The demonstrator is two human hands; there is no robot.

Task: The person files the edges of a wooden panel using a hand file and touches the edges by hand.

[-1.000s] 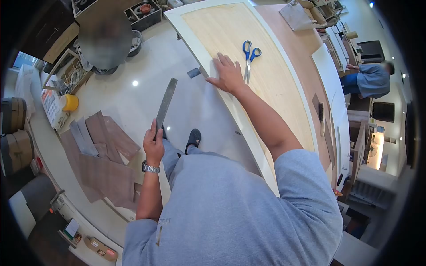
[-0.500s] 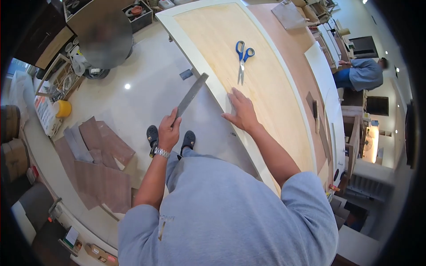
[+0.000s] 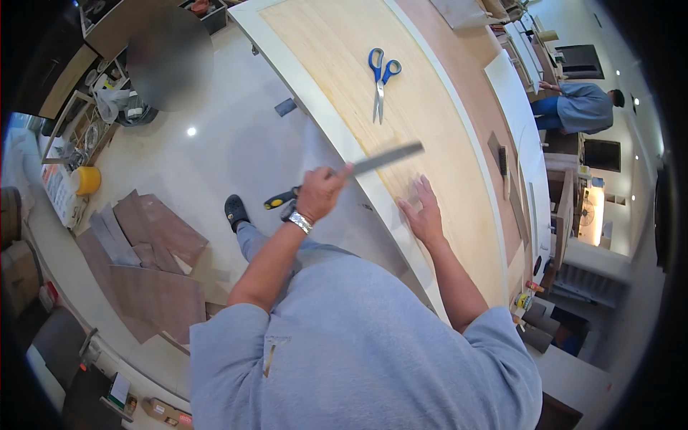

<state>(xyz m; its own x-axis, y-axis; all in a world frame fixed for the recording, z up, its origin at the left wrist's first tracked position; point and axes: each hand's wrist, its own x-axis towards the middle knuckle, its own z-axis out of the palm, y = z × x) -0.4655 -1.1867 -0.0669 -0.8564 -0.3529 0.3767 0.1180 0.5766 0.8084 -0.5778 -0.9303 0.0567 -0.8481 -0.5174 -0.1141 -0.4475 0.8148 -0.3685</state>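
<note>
I have the left hand (image 3: 321, 192) closed around a flat tool (image 3: 390, 157), the right hand (image 3: 426, 216) spread at the panel (image 3: 459, 161); it seems positioning, which next calls for steadiness.

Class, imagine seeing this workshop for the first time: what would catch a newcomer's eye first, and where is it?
Probably the flat grey metal tool, gripped in the left hand and reaching over the white-edged wooden panel. Next, perhaps, the blue-handled scissors, lying on that panel's pale surface, farther from the person than the tool.
</note>
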